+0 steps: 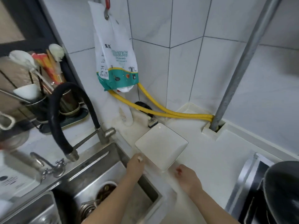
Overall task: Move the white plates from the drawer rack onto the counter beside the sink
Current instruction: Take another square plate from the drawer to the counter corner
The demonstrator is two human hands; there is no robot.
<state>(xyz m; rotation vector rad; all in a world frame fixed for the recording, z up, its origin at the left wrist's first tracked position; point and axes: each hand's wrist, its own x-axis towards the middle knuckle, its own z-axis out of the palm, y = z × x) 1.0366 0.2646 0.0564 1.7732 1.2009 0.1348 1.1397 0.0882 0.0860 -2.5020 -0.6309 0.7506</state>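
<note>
A white square plate [161, 145] lies flat on the pale counter [215, 160] just right of the sink [113, 177], one corner pointing toward me. My left hand [135, 164] reaches over the sink's right rim, its thumb at the plate's near-left edge; blur hides whether it grips the plate. A short gap separates my right hand [186, 176] from the plate's near corner. It hovers over the counter with loosely curled fingers and holds nothing. The drawer rack is out of view.
A black-hosed faucet [64, 120] arches over the sink, which holds a dirty bowl [106, 190]. A yellow hose [155, 110] and a metal pipe [242, 67] run behind the plate. A dark wok [283, 188] sits on the stove at right. A utensil rack [37, 88] stands at left.
</note>
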